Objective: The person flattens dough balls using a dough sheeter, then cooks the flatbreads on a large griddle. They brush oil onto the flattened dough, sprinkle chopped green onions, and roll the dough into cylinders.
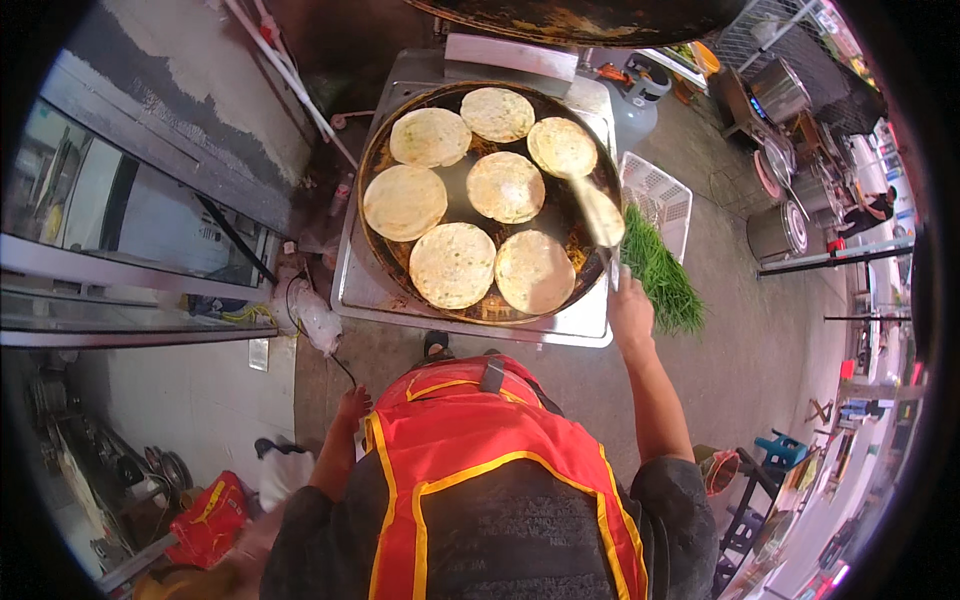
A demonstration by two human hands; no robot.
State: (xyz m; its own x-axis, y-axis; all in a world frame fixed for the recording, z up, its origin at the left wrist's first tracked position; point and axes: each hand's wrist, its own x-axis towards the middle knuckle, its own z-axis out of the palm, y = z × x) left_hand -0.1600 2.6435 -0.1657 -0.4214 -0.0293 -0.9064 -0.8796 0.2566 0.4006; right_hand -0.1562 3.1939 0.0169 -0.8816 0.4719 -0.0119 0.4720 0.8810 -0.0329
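My right hand [630,307] grips the handle of a motion-blurred metal spatula [595,206] at the right rim of a large round griddle pan [455,180]. The spatula's blade lies over or against the flatbread [609,221] at the right edge; the blur hides whether it is under it. Several pale round flatbreads with green flecks sit in the pan, among them one in the centre [505,187] and one at the front [452,265]. Down by my left side hangs my left hand [354,405], fingers a little apart, with nothing visible in it.
The pan rests on a metal stove top [592,328], beneath a raised dark lid [585,22]. Right of it, leafy greens [660,277] lie by a white plastic crate [679,202]. A gas cylinder [637,112] stands behind. To the left is a glass-fronted cabinet [150,217].
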